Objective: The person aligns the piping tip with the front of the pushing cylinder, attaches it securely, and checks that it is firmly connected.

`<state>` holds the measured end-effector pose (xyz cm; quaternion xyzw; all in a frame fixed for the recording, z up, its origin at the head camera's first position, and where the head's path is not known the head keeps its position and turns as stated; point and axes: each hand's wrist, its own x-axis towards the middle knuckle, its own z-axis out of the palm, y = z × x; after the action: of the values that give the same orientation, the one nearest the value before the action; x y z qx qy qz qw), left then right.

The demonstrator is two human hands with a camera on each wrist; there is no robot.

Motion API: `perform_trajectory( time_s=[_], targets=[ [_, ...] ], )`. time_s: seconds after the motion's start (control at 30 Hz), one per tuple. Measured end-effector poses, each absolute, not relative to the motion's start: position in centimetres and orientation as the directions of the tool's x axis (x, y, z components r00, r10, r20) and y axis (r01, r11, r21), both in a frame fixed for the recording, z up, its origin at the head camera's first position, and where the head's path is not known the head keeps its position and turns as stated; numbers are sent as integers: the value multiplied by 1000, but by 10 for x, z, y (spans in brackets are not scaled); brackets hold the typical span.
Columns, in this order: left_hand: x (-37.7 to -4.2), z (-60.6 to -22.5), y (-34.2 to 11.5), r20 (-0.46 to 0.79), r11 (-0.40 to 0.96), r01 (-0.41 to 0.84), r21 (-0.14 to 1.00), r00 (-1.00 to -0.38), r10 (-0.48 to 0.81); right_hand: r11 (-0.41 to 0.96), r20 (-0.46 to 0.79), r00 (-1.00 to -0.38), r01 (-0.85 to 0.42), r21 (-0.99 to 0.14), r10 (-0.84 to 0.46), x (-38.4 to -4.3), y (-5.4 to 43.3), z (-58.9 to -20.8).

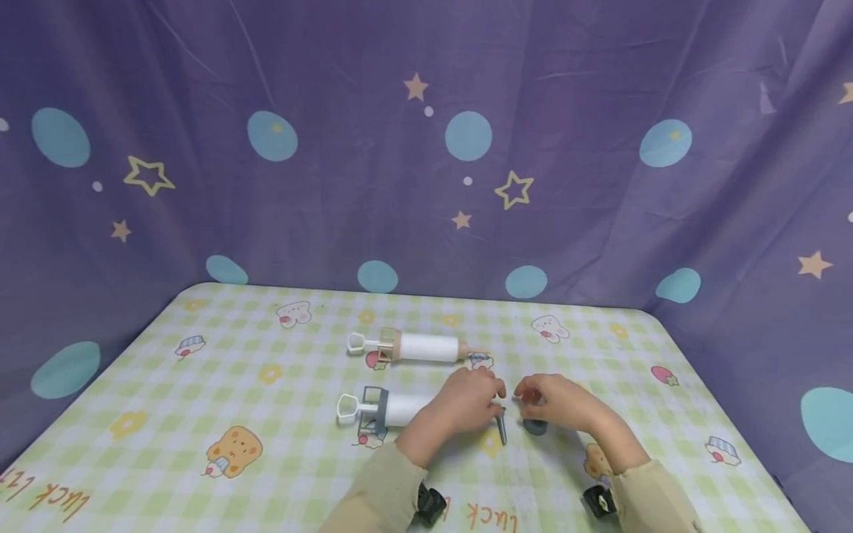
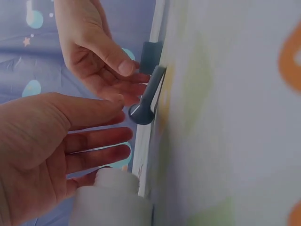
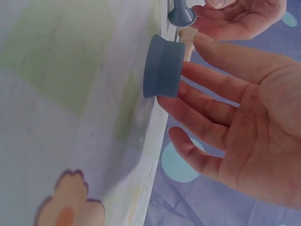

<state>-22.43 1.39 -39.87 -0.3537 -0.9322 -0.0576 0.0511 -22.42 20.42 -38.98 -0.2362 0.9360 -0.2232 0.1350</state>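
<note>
My left hand (image 1: 469, 400) hovers over the front end of a white barrel (image 1: 405, 409) with a grey frame and white pull handle. Its fingers are loosely extended in the left wrist view, close to a grey-blue nozzle (image 2: 151, 89) with a flared base. That nozzle rests on the tablecloth. To the right, a grey-blue ring cap (image 3: 163, 68) also sits on the cloth. My right hand (image 3: 254, 108) is beside it, fingers relaxed; some fingertips are at the ring's edge, though whether they touch it I cannot tell.
Farther back lies a second white barrel (image 1: 429, 347) with beige fittings, a beige tip and a white pull handle. A green-checked cloth (image 1: 220, 370) with printed pictures covers the table. Behind it hangs a purple curtain (image 1: 360, 185).
</note>
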Motion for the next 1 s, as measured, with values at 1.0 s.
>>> perform_trajectory(
  time_s=[1.0],
  targets=[
    [-222,-406,18,99,766,628,137,-778,621,757,-169,-827,-382,-531,-536,-217,214,-392]
  ],
)
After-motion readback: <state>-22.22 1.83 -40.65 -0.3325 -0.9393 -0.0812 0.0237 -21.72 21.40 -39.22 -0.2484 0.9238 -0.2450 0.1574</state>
